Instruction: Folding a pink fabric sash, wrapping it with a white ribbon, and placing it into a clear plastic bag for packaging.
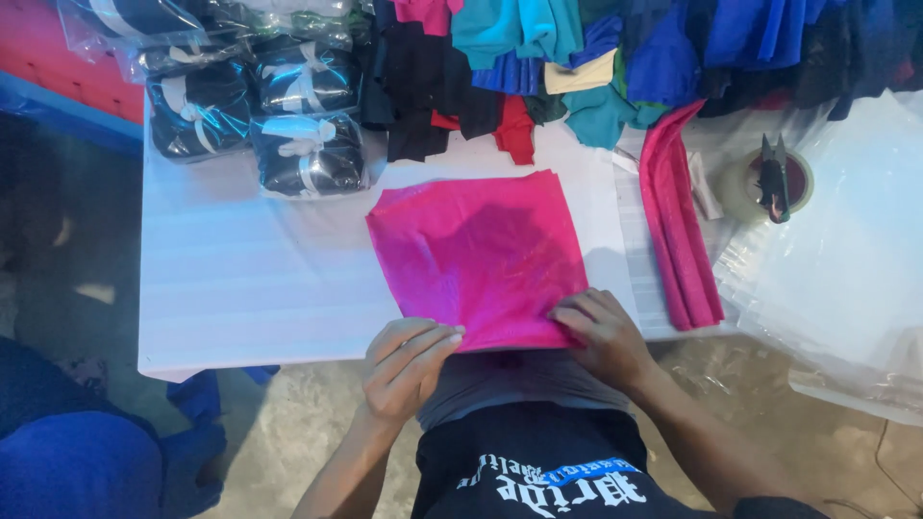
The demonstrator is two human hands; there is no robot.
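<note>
Pink folded cloth (478, 258) lies at the near edge of my white table (240, 279). My left hand (404, 365) pinches its near-left corner, fingers curled; my right hand (601, 332) presses the near-right corner, fingers bent.

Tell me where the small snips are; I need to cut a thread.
In the head view the snips rest on a tape roll at the table's far right, between the folded pink strip and clear plastic bags.
</note>
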